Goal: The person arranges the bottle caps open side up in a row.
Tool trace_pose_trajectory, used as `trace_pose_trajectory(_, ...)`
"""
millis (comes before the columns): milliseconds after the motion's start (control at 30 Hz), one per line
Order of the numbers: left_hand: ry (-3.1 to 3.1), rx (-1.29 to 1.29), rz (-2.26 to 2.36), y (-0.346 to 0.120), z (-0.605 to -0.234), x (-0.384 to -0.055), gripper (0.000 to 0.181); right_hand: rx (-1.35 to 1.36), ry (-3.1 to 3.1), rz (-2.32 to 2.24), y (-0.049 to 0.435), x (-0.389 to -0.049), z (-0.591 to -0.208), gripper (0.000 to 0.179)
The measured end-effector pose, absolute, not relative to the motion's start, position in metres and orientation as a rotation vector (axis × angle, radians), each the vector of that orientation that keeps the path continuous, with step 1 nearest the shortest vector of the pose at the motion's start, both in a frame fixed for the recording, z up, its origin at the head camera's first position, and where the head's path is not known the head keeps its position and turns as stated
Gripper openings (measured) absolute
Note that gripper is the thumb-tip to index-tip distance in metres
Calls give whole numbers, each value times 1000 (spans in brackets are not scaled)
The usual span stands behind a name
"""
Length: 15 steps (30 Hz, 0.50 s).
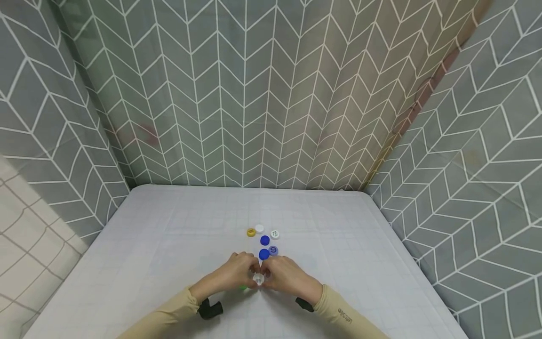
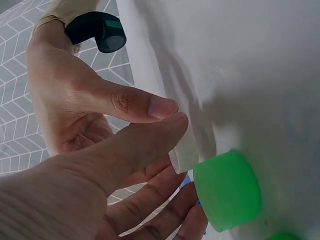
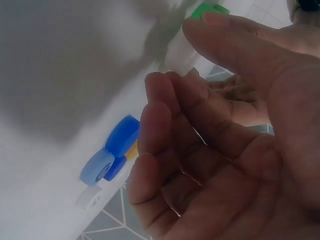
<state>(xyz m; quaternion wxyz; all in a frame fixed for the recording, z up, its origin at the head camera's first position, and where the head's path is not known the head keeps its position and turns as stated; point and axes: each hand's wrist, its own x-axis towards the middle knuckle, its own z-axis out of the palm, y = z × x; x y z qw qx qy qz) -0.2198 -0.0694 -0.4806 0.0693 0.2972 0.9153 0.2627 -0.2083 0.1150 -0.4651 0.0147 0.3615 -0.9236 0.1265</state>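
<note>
On the left a tan sleeve (image 1: 163, 316) comes in from the near side, with a dark gadget (image 1: 210, 309) at the wrist. Then there's the left hand (image 1: 237, 272) — fingers curled, thumb and fingertips pinching the left side of a clear cap (image 1: 258, 279). Just beside that hand, partly tucked under it in the head view, sits a green cap (image 2: 227, 190) (a bit of a second green cap (image 2: 284, 237) peeks in at the edge of the left wrist view).

The clear cap is in the middle, near side of the white surface (image 1: 127, 263), right between the two hands. Farther off is the loose bunch, left to right: yellow cap (image 1: 251, 232), plain white cap (image 1: 259, 229), near blue cap (image 1: 264, 254), far blue cap (image 1: 265, 240), light blue cap (image 1: 273, 250) and printed white cap (image 1: 275, 234). The near blue and light blue ones look like they're touching.

Right of those is the right hand (image 1: 292, 277) — fingers bent too, closed in on the clear cap from its right. Last, another dark gadget (image 1: 304, 305) and the lettered sleeve (image 1: 349, 316).
</note>
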Motion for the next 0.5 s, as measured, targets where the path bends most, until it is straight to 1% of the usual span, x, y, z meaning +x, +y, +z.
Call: trace_pose_trajectory(500, 2701, 888, 815, -69, -484, -219, 28, 1111, -2948, 408, 113, -208, -468, 20)
